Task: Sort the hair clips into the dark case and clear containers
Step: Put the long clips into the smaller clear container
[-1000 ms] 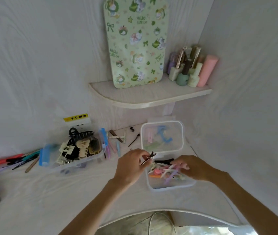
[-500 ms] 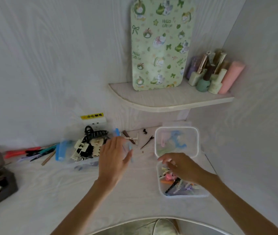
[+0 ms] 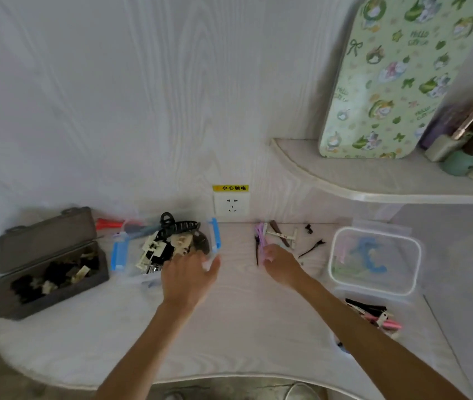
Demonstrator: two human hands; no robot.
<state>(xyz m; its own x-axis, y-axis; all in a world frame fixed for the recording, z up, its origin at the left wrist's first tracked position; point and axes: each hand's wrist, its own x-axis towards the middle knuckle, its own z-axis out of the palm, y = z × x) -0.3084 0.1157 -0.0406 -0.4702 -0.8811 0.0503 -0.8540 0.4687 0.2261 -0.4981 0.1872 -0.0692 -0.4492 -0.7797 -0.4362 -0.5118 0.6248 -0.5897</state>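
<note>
White woodgrain desk carries open dark case, clear container of claw clips, loose clips, lidded clear container.

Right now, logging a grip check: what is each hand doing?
Left hand: open, fingers over the clear blue-latched container.
Right hand: at the lilac plastic hair clip; grip cannot be told.

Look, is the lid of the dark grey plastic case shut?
No, the dark grey plastic case stands open, lid tipped back, with clips showing inside.
</note>
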